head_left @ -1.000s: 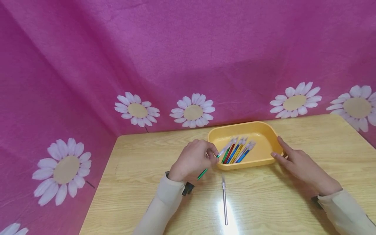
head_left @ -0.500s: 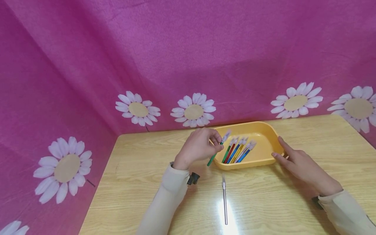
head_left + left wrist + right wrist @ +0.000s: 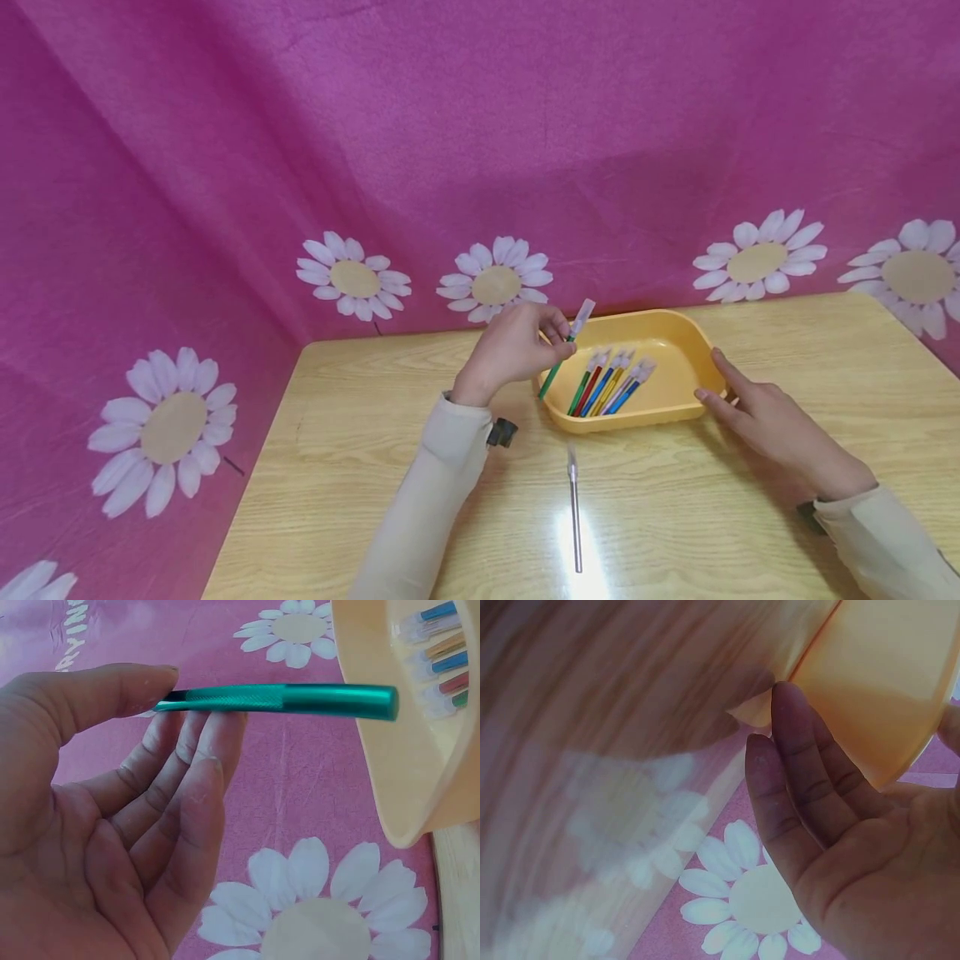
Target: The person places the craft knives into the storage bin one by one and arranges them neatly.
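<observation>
My left hand point(image 3: 521, 346) pinches a green craft knife point(image 3: 330, 701) with a clear cap on its blade end, above the left end of a yellow tray point(image 3: 675, 412). The knife slants, cap upward, its knurled grip near the thumb in the left wrist view. Inside the tray several capped craft knives point(image 3: 600, 393) in green, red, blue, gold and pale pink lie side by side. My right hand point(image 3: 780, 429) holds the tray's right end, thumb at the rim and fingers against the outer wall point(image 3: 870, 697). A silver craft knife point(image 3: 575, 517) lies on the table before the tray.
The wood-grain table point(image 3: 337, 450) ends at a pink cloth point(image 3: 480, 150) printed with white flowers, and the tray stands close to that back edge. A bright light reflection falls around the silver knife.
My left hand has moved up and slightly right with the green craft knife, turning it more upright. My right hand and the tray stay in place.
</observation>
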A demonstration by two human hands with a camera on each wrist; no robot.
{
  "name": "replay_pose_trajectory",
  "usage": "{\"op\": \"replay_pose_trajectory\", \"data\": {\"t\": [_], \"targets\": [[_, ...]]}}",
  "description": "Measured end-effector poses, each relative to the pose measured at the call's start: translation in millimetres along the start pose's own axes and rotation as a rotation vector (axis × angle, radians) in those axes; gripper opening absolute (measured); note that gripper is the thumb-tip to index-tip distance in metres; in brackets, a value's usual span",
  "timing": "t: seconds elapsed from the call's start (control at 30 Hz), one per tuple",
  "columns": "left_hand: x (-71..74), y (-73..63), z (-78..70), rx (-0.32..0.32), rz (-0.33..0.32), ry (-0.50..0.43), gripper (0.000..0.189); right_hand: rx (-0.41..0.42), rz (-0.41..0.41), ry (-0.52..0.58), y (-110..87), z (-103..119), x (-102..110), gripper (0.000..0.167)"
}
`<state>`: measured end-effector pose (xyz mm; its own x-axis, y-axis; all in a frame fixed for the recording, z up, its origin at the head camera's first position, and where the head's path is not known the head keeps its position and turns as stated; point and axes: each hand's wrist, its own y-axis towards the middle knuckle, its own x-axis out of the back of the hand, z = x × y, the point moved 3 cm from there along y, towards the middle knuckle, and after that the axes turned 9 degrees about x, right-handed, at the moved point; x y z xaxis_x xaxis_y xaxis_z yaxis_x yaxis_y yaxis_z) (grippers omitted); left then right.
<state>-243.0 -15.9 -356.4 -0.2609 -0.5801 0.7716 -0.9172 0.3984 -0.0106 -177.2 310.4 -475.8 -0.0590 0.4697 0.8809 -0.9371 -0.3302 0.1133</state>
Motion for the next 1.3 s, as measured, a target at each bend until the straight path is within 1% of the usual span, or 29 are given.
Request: {"op": "replay_pose_trajectory", "data": {"t": [0.27,0.4,0.63,0.8,0.9,1.1,1.17,1.3], "targets": [[-2.7,11.2,-3.5,-0.008,-0.017,-0.015,0.010,-0.006,0.008,0.005,-0.6,3,3,0.079],[-3.3,16.2,-4.1,0.001,-0.025,-0.028,0.011,-0.003,0.007,0.001,-0.4,2,3,0.079],[-7.3,25.2,-5.7,-0.013,-0.058,-0.045,0.012,-0.002,0.009,-0.009,-1.1,0,0,0.078],[-10.4,32.9,-8.2,-0.012,-0.075,-0.059,0.013,0.004,-0.005,-0.008,-0.8,0,0,0.077],[-11.9,37.5,-8.8,-0.005,-0.080,-0.058,0.014,0.003,-0.009,-0.004,-0.4,1,0,0.076],[-17.8,46.8,-6.6,0.027,-0.082,-0.036,0.015,0.002,-0.005,-0.003,-0.4,1,1,0.077],[-20.8,50.3,-5.4,0.038,-0.080,-0.045,0.015,0.000,-0.004,-0.008,-0.5,1,1,0.077],[-27.2,56.9,-4.7,0.036,-0.077,-0.061,0.014,-0.006,0.004,-0.005,-0.2,1,0,0.077]]}}
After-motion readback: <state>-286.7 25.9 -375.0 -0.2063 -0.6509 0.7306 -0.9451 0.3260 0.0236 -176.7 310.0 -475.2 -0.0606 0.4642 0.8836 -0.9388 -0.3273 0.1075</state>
